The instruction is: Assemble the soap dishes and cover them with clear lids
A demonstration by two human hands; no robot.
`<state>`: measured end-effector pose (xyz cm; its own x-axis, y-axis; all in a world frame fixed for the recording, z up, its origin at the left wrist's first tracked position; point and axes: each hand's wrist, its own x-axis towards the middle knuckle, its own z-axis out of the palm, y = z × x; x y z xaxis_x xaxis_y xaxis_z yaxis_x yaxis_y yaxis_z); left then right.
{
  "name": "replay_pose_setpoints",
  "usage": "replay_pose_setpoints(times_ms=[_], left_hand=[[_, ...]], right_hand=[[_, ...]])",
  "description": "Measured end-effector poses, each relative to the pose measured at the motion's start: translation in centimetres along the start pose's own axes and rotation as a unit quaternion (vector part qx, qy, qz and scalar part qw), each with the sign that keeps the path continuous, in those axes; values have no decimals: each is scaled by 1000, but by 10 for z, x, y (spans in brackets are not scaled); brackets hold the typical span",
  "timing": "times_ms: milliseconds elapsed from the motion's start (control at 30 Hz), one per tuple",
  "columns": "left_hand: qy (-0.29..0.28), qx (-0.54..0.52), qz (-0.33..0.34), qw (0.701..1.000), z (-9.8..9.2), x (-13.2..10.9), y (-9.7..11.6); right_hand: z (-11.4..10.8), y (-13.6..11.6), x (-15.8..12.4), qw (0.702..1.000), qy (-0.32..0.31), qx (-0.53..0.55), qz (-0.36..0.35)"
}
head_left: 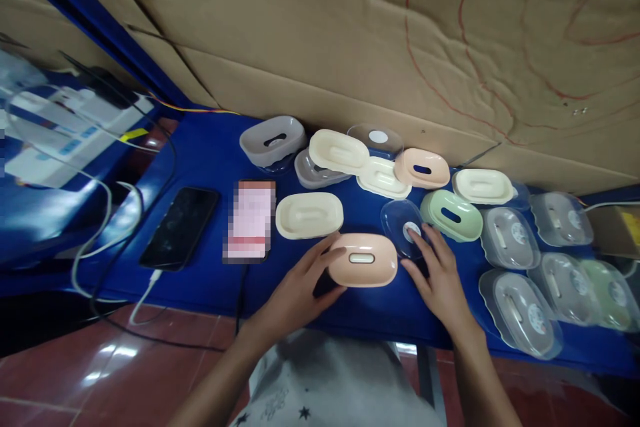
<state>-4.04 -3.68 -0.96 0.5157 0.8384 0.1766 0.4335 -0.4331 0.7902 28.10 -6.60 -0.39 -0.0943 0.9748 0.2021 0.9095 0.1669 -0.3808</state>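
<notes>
My left hand point(306, 275) is closed around the left end of a peach oval soap box point(363, 275), which has a slot in its top with a pale insert showing through. My right hand point(440, 273) is curled over the lower right edge of a clear plastic lid point(397, 217) with a round white sticker, its fingers over the sticker and its thumb near the lid's lower rim. Just behind the peach box lies a cream oval tray point(310, 215). A green slotted soap box part point(451, 215) stands beyond my right fingers.
Grey slotted boxes point(273, 140), cream trays point(483, 185) and another peach part point(423, 168) line the cardboard wall point(320, 33). Several clear-lidded soap boxes point(520, 313) stand at right. Two phones, one dark point(179, 228) and one lit point(249, 220), lie left among cables.
</notes>
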Motion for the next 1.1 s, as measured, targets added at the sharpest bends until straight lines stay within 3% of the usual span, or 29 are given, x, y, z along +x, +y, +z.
replay_pose_setpoints(times_ms=[100, 233, 367, 467, 600, 733, 1100], left_hand=[[3, -5, -7, 1000, 2, -1, 0], [4, -22, -12, 1000, 3, -1, -1], [-6, -26, -5, 1000, 0, 2, 0], [-43, -45, -18, 998, -5, 6, 1], [-75, -99, -60, 990, -8, 9, 1], [-56, -117, -77, 988, -6, 10, -2], [-76, -111, -61, 989, -10, 11, -7]], right_hand=[[1, 0, 2, 1000, -13, -16, 3], [-9, -2, 2, 997, 14, 70, 13], [-18, -17, -4, 983, -91, 147, -66], [-18, -26, -5, 967, -142, 154, -145], [-8, -29, 1, 966, -128, 155, -161], [4, -33, 7, 973, -96, 155, -139], [2, -38, 5, 955, -122, 42, -268]])
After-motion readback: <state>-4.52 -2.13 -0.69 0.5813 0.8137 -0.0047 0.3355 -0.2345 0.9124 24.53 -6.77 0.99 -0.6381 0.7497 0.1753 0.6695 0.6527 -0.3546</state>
